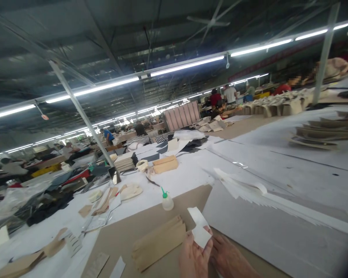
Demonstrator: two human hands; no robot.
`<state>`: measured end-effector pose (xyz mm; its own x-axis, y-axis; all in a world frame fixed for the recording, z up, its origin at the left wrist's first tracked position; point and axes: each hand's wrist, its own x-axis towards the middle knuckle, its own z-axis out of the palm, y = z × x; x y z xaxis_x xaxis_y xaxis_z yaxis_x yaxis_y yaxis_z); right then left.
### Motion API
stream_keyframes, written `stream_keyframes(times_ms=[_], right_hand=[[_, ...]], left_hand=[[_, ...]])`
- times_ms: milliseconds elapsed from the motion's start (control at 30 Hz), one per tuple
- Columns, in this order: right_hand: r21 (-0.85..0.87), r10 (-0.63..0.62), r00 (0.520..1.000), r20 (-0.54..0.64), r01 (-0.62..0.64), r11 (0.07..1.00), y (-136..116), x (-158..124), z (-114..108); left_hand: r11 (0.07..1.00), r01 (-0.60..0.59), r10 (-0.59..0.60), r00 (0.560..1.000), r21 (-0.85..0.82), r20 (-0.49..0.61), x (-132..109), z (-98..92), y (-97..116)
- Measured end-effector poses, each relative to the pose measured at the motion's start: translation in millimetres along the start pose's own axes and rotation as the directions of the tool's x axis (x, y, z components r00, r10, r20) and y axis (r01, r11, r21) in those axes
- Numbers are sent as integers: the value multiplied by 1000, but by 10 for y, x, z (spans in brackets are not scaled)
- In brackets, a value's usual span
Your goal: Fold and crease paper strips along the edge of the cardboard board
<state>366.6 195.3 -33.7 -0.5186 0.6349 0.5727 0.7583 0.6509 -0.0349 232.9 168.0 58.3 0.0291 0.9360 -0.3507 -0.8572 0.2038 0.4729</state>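
My left hand [195, 255] is closed on a white strip [202, 234], which looks like paper or thin sheet and is bent or folded. Close against it on the right lies my right hand [230, 255], low over the brown board [197, 197]; its fingertips are hidden behind the left hand and the strip. Just left of the hands is a stack of tan strips [159, 243]. A small squeeze bottle [167, 202] with a green nozzle stands upright beyond them.
Tan folded pieces [165, 165] and a tape roll [142, 165] lie farther back. To the right spread large white sheets [278, 204] with a curled strip stack. A metal post [82, 114] rises at the left. Other people work in the background.
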Motion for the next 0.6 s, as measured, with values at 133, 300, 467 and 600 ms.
stream_keyframes(times_ms=[133, 300, 467, 600], right_hand=[[-38, 19, 999, 43, -17, 999, 29, 25, -34], [-80, 20, 997, 75, -14, 997, 16, 27, -31], [-51, 83, 990, 113, -78, 996, 27, 1, 39], [37, 159, 982, 98, -163, 986, -19, 149, -249]], left_hand=[[994, -57, 59, 998, -97, 15, -96, 67, 324], [928, -324, 342, 937, -183, 76, -391, 109, 1059], [894, -425, 448, 833, -144, 324, -851, 139, 1536], [908, -383, 320, 896, 170, 309, -1214, 44, 1488]])
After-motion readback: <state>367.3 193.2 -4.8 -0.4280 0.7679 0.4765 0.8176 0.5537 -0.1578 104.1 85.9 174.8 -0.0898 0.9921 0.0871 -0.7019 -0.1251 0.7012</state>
